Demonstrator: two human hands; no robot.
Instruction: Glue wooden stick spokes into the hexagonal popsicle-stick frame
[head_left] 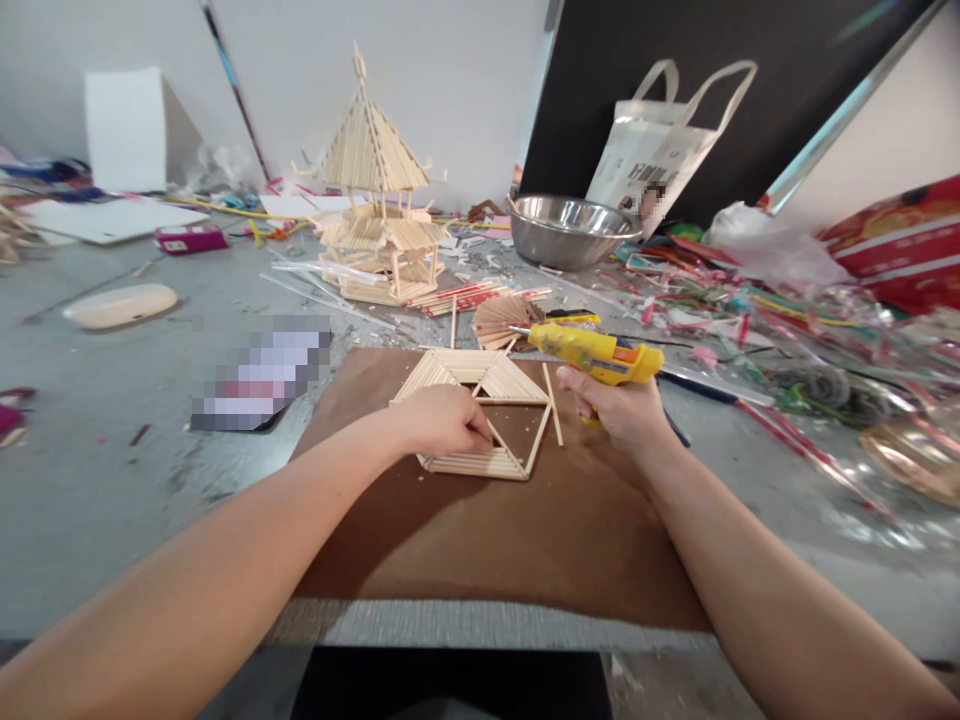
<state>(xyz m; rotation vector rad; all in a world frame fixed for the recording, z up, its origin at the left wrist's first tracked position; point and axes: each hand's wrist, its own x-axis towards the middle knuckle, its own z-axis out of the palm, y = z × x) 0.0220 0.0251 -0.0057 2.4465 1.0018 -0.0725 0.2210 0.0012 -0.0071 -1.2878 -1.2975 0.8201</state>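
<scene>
A flat hexagon of thin wooden sticks point(487, 385) lies on a brown cardboard sheet point(480, 530). My left hand point(439, 420) rests on the hexagon's left part, fingers curled and pressing a stick down near its middle. My right hand point(622, 410) is closed round the handle of a yellow glue gun point(592, 352), held just right of the hexagon with its nozzle pointing left. A single loose stick point(553, 404) lies beside the hexagon's right edge.
A wooden-stick pagoda model point(375, 190) stands at the back, with a steel bowl point(566, 230) and a white tote bag point(660, 140) to its right. Red-tipped sticks point(465, 296) and a stick fan point(506, 320) lie behind the cardboard. Coloured scraps and plastic wrap point(787, 300) crowd the right side.
</scene>
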